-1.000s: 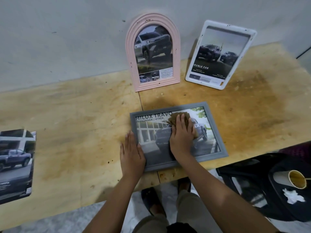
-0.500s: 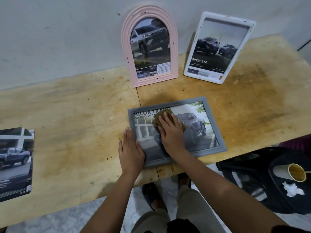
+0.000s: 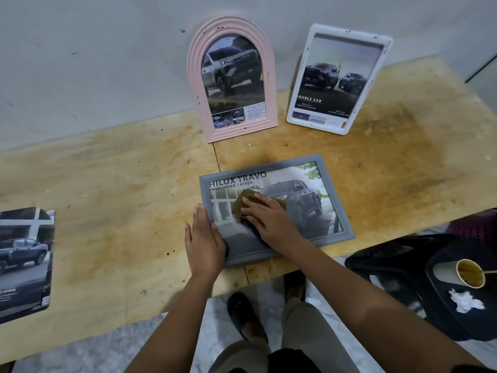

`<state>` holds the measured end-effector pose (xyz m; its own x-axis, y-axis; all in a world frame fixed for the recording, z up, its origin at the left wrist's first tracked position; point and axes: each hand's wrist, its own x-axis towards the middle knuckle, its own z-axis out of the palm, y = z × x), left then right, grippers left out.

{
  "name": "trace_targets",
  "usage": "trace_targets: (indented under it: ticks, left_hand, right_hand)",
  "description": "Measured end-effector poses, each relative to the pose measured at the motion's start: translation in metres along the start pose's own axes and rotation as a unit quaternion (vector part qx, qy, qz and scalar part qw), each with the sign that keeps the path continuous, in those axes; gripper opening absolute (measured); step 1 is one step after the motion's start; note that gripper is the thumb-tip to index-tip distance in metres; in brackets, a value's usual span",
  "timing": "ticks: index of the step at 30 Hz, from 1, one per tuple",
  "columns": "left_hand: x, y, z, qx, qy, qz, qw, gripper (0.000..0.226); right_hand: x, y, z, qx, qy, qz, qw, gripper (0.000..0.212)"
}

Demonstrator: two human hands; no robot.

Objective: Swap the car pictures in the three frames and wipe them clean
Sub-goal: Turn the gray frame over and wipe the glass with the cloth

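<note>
A grey rectangular frame (image 3: 333,195) with a Hilux Travo truck picture lies flat near the table's front edge. My right hand (image 3: 269,219) presses a brown cloth (image 3: 243,204) flat onto its glass, fingers straight and pointing left. My left hand (image 3: 204,238) rests flat on the frame's left edge, holding it down. A pink arched frame (image 3: 231,79) with a silver truck picture leans on the wall behind. To its right leans a white frame (image 3: 336,79) with a "Double Cab" picture.
A loose car picture (image 3: 24,259) lies on the wooden table (image 3: 121,197) at the far left. At the right, below the table edge, stands a black chair (image 3: 403,265) holding a paper cup (image 3: 468,273) and a crumpled white tissue (image 3: 466,302).
My right hand has slid the brown cloth leftward across the glass of the grey frame. My left hand stays on the frame's left edge.
</note>
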<state>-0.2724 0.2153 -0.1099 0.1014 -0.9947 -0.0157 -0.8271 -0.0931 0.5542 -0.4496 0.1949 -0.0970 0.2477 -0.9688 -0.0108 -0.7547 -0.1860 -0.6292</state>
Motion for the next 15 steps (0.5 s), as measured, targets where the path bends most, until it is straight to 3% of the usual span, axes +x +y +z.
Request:
trace_targets:
  ticks: [10, 15]
  left_hand:
    - [-0.002, 0.003, -0.002, -0.003, -0.008, -0.006, 1.0, 0.049]
    - [-0.001, 0.005, -0.003, 0.003, -0.013, -0.011, 1.0, 0.049]
  right_hand:
    - [-0.004, 0.015, -0.023, 0.029, -0.113, -0.016, 0.993, 0.042]
    - [-0.014, 0.022, -0.037, 0.05, -0.119, -0.01, 0.992, 0.035]
